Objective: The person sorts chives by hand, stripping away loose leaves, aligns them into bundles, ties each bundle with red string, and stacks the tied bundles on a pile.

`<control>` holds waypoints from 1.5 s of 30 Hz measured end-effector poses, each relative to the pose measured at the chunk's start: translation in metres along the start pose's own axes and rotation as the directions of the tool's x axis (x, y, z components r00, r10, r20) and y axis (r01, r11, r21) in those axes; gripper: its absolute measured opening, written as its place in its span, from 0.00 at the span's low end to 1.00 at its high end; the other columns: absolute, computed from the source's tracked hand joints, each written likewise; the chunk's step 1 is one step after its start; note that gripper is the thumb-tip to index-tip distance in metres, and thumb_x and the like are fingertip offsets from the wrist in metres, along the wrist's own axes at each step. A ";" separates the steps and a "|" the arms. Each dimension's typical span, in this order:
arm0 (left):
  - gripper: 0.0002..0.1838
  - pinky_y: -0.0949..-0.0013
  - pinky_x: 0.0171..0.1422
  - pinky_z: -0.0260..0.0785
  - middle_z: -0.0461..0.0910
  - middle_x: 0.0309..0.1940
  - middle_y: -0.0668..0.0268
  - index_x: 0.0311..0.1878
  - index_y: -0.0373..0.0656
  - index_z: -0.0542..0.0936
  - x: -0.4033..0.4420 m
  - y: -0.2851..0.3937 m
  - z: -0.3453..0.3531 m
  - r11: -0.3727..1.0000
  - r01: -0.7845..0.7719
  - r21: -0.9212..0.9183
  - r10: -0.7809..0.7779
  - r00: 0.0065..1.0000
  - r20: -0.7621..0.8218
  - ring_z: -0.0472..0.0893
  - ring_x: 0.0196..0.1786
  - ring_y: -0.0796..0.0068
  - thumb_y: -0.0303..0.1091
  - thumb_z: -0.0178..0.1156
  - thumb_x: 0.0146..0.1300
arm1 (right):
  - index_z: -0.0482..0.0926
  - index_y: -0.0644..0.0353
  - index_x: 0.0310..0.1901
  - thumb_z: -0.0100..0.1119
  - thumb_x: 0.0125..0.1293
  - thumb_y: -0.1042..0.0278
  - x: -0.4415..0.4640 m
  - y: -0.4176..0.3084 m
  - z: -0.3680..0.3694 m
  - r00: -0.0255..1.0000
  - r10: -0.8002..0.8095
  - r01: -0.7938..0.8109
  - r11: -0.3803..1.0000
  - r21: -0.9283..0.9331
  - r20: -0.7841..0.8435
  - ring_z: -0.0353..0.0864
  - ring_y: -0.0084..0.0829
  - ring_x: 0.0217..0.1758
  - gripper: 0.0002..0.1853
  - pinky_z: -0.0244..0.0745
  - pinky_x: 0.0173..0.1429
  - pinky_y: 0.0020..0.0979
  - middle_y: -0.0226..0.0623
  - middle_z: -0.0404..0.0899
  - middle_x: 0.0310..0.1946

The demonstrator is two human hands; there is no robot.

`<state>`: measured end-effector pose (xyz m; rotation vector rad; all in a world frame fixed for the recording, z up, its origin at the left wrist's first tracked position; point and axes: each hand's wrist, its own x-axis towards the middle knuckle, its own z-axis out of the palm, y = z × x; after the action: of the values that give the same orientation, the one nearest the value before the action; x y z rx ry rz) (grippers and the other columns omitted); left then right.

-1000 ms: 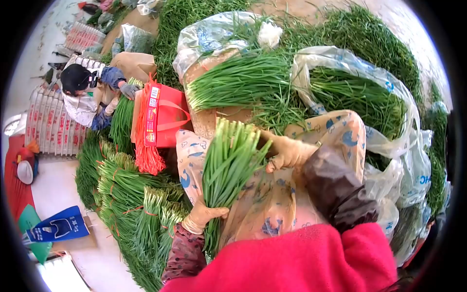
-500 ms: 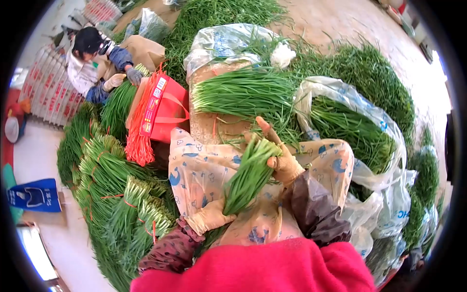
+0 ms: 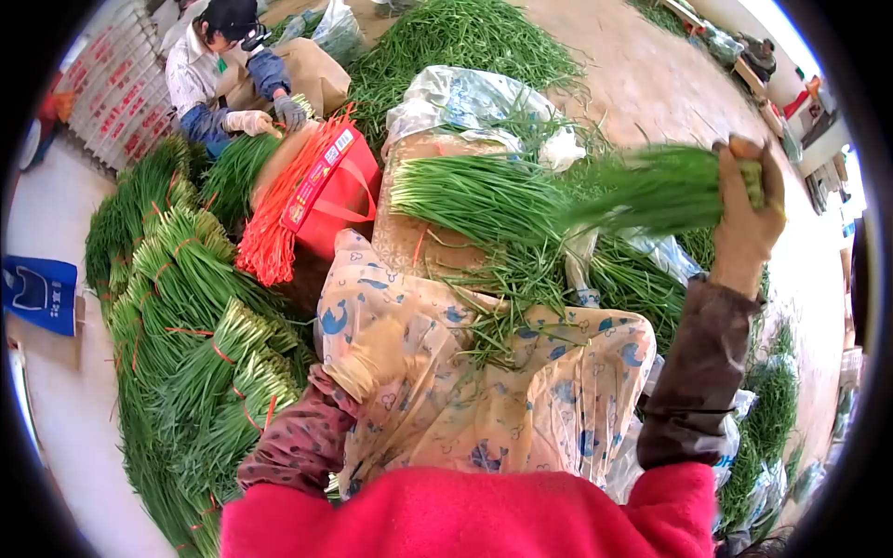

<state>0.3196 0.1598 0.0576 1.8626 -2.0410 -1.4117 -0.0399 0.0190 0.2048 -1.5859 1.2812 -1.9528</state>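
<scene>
My right hand, gloved, is raised at the right, closed round the pale end of a bunch of green stalks. The bunch points left and is blurred by motion. Over the patterned apron on my lap is my left hand, gloved and blurred; its fingers are too smeared to read. Loose leaves lie on the apron's upper part. Beyond it, a pile of stalks rests on a board, beside a red bag with red ties.
Tied bundles are heaped at the left. A co-worker handles stalks at the upper left. A plastic bag lies behind the board, with a green heap farther back. More stalks lie in plastic at the right.
My right hand has taken the bunch from over my lap up to the right. My left hand no longer touches it. Loose leaves now lie on the apron. The view has shifted.
</scene>
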 end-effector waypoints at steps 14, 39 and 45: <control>0.45 0.61 0.59 0.69 0.68 0.59 0.64 0.69 0.40 0.59 0.093 0.110 -0.013 0.704 -0.672 0.229 0.412 0.124 -0.903 0.74 0.56 0.70 0.35 0.73 0.50 | 0.75 0.61 0.48 0.61 0.56 0.77 -0.123 -0.044 0.155 0.895 0.082 -0.164 0.974 0.154 0.438 0.82 0.42 0.41 0.17 0.76 0.43 0.33 0.44 0.77 0.37; 0.44 0.64 0.69 0.62 0.67 0.66 0.52 0.72 0.36 0.57 0.199 -0.018 -0.030 0.602 -0.130 -0.788 0.100 0.991 -0.087 0.67 0.68 0.61 0.31 0.70 0.55 | 0.61 0.56 0.65 0.70 0.46 0.71 -0.053 0.183 0.207 0.411 0.143 0.609 0.692 -0.388 0.900 0.81 0.45 0.44 0.42 0.76 0.44 0.42 0.43 0.78 0.41; 0.38 0.68 0.58 0.71 0.76 0.57 0.53 0.71 0.44 0.64 0.194 -0.056 -0.049 0.924 0.014 -0.381 -0.050 0.995 -0.084 0.77 0.59 0.65 0.37 0.66 0.58 | 0.58 0.54 0.68 0.72 0.46 0.69 -0.091 0.245 0.255 0.316 0.219 0.598 0.710 -0.373 0.923 0.78 0.45 0.52 0.46 0.74 0.53 0.40 0.43 0.77 0.47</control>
<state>0.3368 -0.0175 -0.0499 1.7624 -1.5600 -1.5604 0.1506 -0.1617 -0.0488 -2.7106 1.2179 -0.1219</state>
